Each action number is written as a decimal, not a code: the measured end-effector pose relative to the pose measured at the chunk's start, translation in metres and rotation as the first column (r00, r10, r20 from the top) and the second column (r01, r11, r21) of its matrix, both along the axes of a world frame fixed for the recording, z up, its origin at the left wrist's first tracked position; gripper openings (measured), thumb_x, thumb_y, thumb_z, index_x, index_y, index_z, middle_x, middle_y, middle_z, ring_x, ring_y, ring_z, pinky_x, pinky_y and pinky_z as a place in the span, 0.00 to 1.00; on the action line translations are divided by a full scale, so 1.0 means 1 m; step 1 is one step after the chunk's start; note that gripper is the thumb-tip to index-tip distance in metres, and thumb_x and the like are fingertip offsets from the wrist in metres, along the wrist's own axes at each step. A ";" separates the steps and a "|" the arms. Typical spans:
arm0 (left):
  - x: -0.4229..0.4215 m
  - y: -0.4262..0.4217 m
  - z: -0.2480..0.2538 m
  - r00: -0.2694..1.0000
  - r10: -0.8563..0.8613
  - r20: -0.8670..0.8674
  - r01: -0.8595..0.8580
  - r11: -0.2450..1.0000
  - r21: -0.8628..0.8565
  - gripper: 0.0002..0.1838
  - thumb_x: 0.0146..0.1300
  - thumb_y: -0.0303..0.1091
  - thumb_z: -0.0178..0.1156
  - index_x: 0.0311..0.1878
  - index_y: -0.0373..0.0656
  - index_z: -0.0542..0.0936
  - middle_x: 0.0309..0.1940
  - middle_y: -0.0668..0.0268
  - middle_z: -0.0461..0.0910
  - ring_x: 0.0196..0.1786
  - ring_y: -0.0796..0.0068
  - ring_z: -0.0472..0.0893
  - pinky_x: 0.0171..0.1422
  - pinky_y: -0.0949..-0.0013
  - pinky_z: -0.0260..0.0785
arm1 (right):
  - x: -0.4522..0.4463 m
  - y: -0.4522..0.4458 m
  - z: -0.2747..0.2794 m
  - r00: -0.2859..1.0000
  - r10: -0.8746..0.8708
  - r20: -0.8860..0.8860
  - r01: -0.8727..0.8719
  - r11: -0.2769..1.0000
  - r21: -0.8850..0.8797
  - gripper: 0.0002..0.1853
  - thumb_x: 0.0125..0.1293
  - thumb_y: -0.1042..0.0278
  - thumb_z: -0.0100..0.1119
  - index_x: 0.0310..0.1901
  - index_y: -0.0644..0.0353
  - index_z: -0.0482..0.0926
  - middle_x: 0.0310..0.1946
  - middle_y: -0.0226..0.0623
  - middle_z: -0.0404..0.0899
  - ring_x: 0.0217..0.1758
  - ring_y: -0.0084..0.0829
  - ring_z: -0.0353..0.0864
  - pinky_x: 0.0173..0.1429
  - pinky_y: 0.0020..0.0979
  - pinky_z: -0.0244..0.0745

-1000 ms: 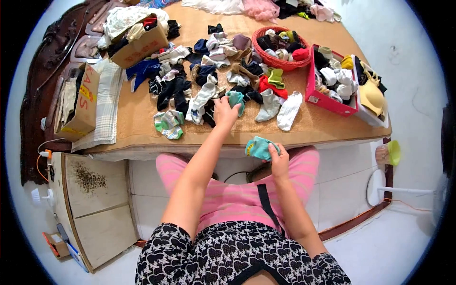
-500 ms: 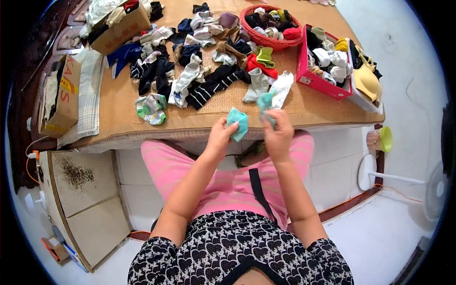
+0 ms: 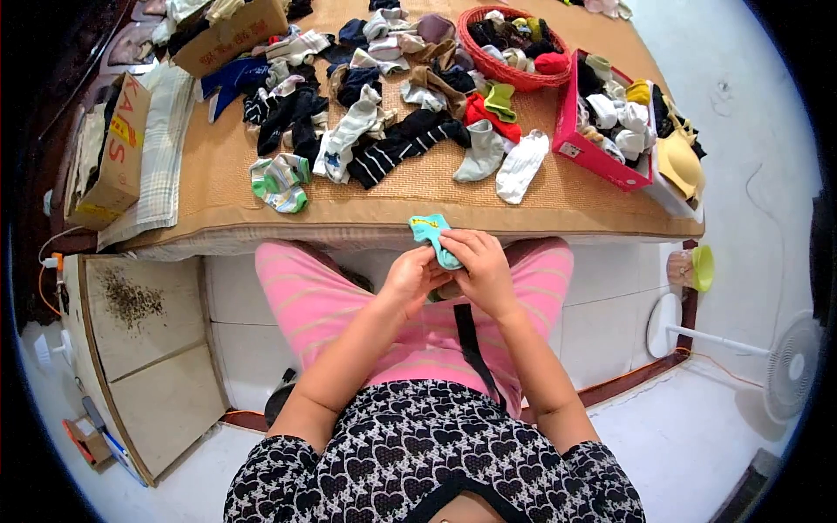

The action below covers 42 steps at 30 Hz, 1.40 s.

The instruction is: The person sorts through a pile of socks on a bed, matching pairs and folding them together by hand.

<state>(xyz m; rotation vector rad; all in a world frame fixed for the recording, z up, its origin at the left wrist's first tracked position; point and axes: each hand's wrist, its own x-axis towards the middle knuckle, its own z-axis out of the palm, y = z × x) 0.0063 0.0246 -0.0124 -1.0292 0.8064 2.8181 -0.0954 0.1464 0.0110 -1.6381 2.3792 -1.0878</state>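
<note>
- From where I stand, the person's left hand (image 3: 412,277) has its fingers curled, pinching the near left edge of a small turquoise fabric sock with a yellow mark (image 3: 429,229).
- The right hand (image 3: 479,270) grips that same sock from the other side, fingers laid across its near part; whether a second layer sits underneath, I can't tell.
- The sock's marked end pokes out ahead of both hands – just past the fingertips, against the bed edge in my view.
- Ahead and left of the left hand, well apart, lies a green, white and grey patterned short sock (image 3: 281,182).
- Straight ahead of the hands – a black sock with thin white stripes (image 3: 403,157).
- Ahead of the right hand, side by side: a pale grey ankle sock (image 3: 480,152) and a white ribbed sock (image 3: 523,167).
- Farther right and forward of it stands a bright pink cardboard box (image 3: 602,164) full of bundled socks.
</note>
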 end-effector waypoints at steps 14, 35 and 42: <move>-0.008 -0.001 0.047 0.965 -0.201 -0.166 -0.176 -0.034 -0.984 0.15 0.54 0.33 0.65 0.42 0.41 0.73 0.55 0.58 0.72 0.57 0.58 0.73 0.62 0.62 0.62 | -0.006 0.004 0.042 0.780 -0.226 0.583 0.307 0.951 -0.042 0.11 0.61 0.64 0.63 0.37 0.63 0.79 0.27 0.42 0.80 0.28 0.31 0.79 0.34 0.29 0.72; -0.002 0.003 0.022 0.980 0.115 -0.163 -0.159 -0.044 -0.986 0.15 0.70 0.42 0.52 0.38 0.38 0.73 0.23 0.66 0.74 0.27 0.82 0.72 0.31 0.77 0.65 | -0.005 -0.001 0.020 0.760 -0.261 0.595 0.405 0.906 -0.120 0.07 0.52 0.79 0.63 0.34 0.64 0.79 0.27 0.36 0.72 0.28 0.31 0.72 0.35 0.28 0.69; -0.002 -0.001 0.049 0.981 -0.068 -0.179 0.097 0.982 0.161 0.33 0.70 0.62 0.35 0.52 0.39 0.73 0.46 0.64 0.79 0.43 0.70 0.80 0.49 0.63 0.75 | 0.004 -0.001 0.041 0.996 -0.073 -0.052 0.065 0.988 -0.143 0.16 0.37 0.79 0.61 0.32 0.52 0.82 0.31 0.27 0.76 0.35 0.34 0.73 0.36 0.32 0.74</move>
